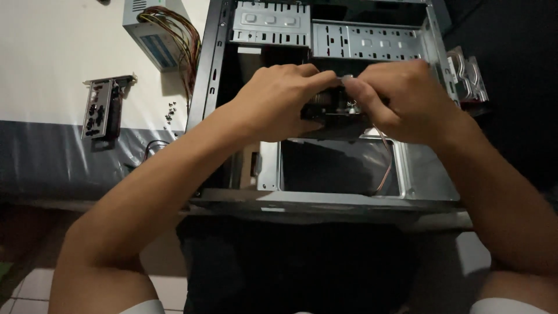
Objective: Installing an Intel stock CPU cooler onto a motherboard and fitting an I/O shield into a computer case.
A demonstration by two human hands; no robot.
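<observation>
While the open computer case (325, 174) lies flat mid-frame so you can reach in from above, both the left hand (276, 102) and right hand (401, 102) pinch a small part (347, 78) over the dark board (328, 113), with power supply (157, 32), I/O plate (100, 109) and screws (170, 110) parked upper left.

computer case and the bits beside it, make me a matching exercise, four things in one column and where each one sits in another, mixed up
Things
1. power supply
2. port plate
3. loose screws
4. drive bays

Places
A. small dark scatter on the white surface by the case's left wall
B. far left, at the white surface's near edge
C. inside the computer case, at its far end
D. top left, coloured wires trailing out

Pairs: 1-D, 2-B, 3-A, 4-C
</observation>
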